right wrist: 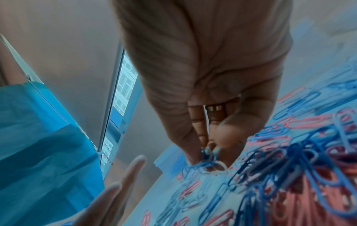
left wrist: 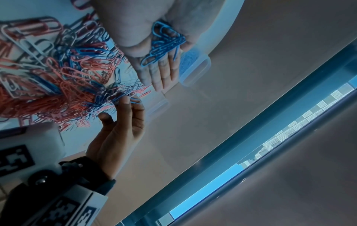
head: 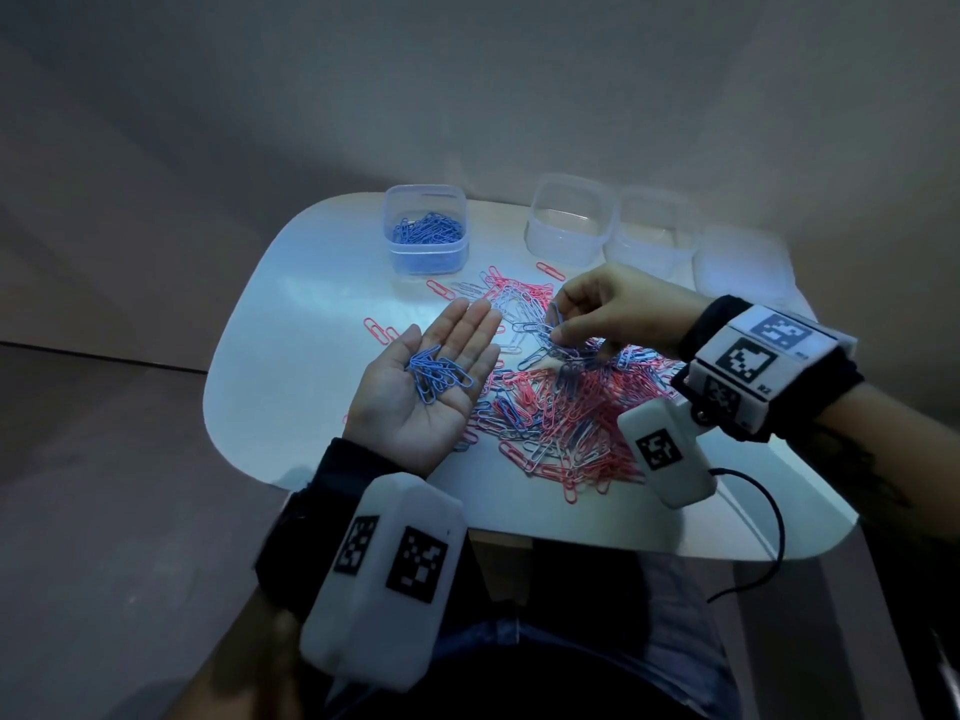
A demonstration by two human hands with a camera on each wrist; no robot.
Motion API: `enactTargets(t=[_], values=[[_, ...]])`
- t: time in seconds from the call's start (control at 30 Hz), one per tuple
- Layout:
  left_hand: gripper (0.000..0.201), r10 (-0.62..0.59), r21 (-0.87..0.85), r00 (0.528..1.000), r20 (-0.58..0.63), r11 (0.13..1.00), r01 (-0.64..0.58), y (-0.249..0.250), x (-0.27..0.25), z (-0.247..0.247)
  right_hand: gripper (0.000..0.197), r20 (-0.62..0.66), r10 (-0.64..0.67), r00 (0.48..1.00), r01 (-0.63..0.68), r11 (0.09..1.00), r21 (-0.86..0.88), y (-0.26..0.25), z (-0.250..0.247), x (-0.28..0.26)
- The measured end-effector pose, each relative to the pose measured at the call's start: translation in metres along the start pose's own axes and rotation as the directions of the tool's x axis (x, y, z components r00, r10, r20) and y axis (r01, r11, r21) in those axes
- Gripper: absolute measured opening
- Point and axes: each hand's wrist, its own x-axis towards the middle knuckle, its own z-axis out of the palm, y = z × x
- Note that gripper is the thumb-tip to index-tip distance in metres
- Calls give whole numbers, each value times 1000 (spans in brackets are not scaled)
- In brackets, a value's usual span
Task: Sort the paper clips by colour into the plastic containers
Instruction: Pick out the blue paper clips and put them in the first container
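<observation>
My left hand (head: 441, 376) lies palm up over the table with fingers straight, carrying a small heap of blue clips (head: 439, 379) (left wrist: 164, 44). My right hand (head: 558, 322) (right wrist: 209, 151) reaches over the mixed pile of red, blue and white paper clips (head: 561, 413) and pinches a few blue clips (right wrist: 207, 154) between thumb and fingertips, a tangle of blue ones hanging from them. A plastic container (head: 426, 228) at the back left holds blue clips. Two clear containers (head: 569, 218) (head: 652, 231) stand to its right with nothing visible in them.
The white rounded table (head: 291, 356) has loose red clips (head: 376, 330) scattered left of the pile. A white lid-like piece (head: 743, 262) lies at the back right. A black cable (head: 769, 532) runs off the table's front right edge.
</observation>
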Motion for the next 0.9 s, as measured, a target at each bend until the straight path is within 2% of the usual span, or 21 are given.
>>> enactTargets(t=[0.07, 0.17, 0.23, 0.3, 0.37, 0.43, 0.57, 0.67, 0.73, 0.8, 0.9], values=[[48, -8, 0, 1000, -7, 1000, 8, -2, 1, 0, 7, -2, 8, 1000, -8, 998, 63, -2, 0, -3], [48, -21, 1, 999, -26, 1000, 22, -5, 3, 0, 11, -8, -11, 1000, 13, 975, 222, -10, -2, -12], [47, -25, 14, 999, -43, 1000, 26, -9, 5, 2, 12, 22, -50, 999, 40, 941, 335, -20, -2, -19], [46, -24, -6, 999, -28, 1000, 24, -15, 9, 6, 12, 80, -100, 992, 64, 926, 372, -31, 3, -25], [48, -31, -54, 999, 22, 998, 32, -20, 13, 12, 16, 127, -138, 982, 90, 940, 329, -40, 10, -28], [48, -17, -72, 999, 45, 997, 20, -23, 17, 17, 21, 115, -151, 982, 124, 968, 217, -46, 15, -29], [42, -16, -120, 1000, 27, 993, 19, -30, 23, 20, 21, -84, -186, 979, 178, 980, -94, -49, 15, -27], [52, -33, -155, 999, 36, 987, 39, -32, 21, 20, 25, -168, -245, 955, 204, 953, -225, -48, 18, -24], [59, -23, -169, 998, 62, 985, 33, -30, 19, 18, 27, -133, -235, 963, 208, 960, -188, -50, 19, -24], [54, -14, -164, 996, 83, 986, 28, -27, 18, 17, 25, -111, -224, 968, 214, 972, -102, -52, 16, -25], [49, -5, -151, 998, 67, 988, 15, -22, 19, 16, 15, -167, -225, 960, 234, 971, 38, -50, 2, -29]])
